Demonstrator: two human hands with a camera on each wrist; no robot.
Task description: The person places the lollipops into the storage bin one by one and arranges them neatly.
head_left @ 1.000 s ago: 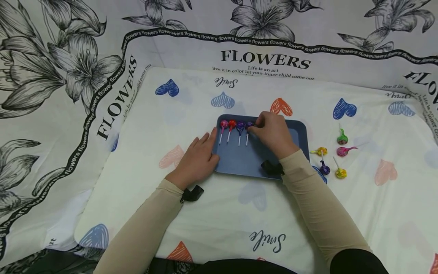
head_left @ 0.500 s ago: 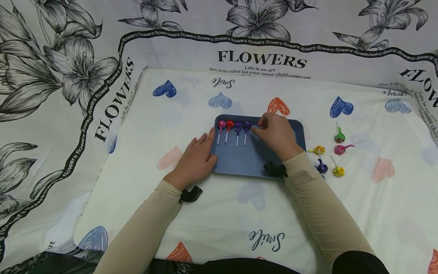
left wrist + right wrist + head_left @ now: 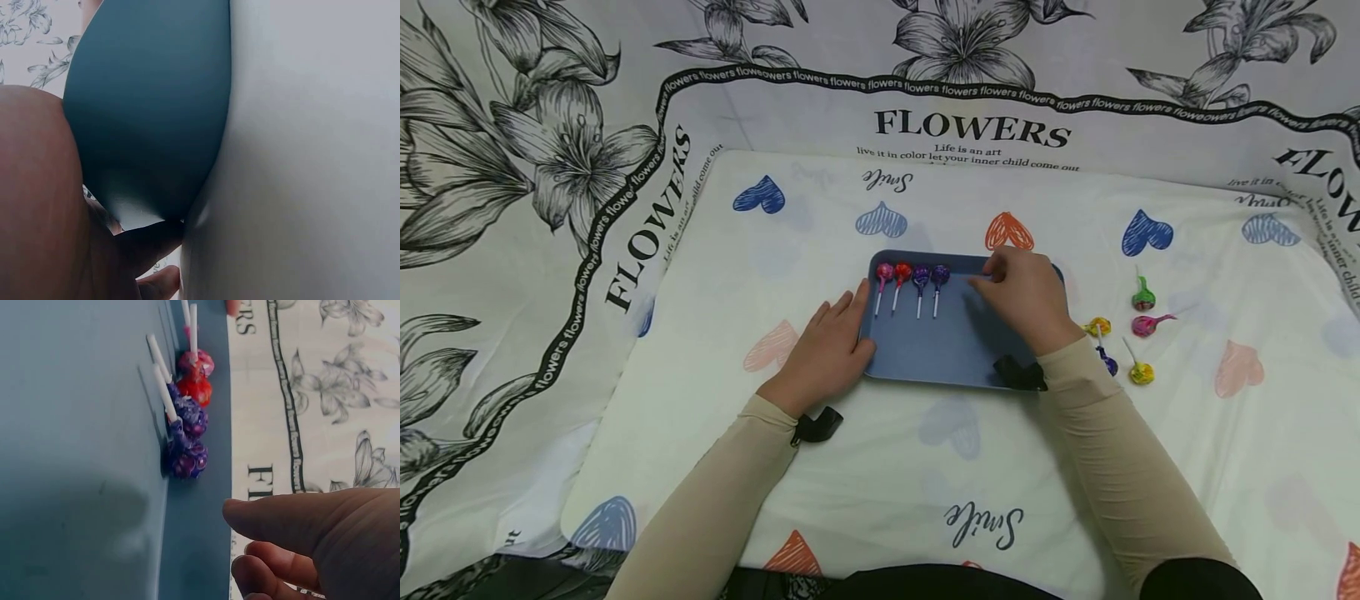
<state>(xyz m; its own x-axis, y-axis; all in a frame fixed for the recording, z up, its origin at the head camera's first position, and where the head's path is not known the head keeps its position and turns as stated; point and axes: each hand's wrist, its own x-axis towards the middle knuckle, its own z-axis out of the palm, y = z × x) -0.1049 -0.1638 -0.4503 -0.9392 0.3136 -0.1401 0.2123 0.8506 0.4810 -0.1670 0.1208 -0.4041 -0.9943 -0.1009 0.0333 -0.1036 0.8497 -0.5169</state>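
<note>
Head view from above, facing down, both wrist views close, tray [image 3: 925, 350] shared

I am observing the left hand [image 3: 820, 354] resting straight-fingered against the left edge of the tray [image 3: 917, 354]; the right hand [image 3: 1028, 300] is hovering near its far-right corner, thumb [image 3: 275, 515] parted from fingers [image 3: 255, 575].

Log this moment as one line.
left hand: touching blue rectangular tray; right hand: above tray, empty; four round wrapped lollipops: row inside; five others: outside
</note>
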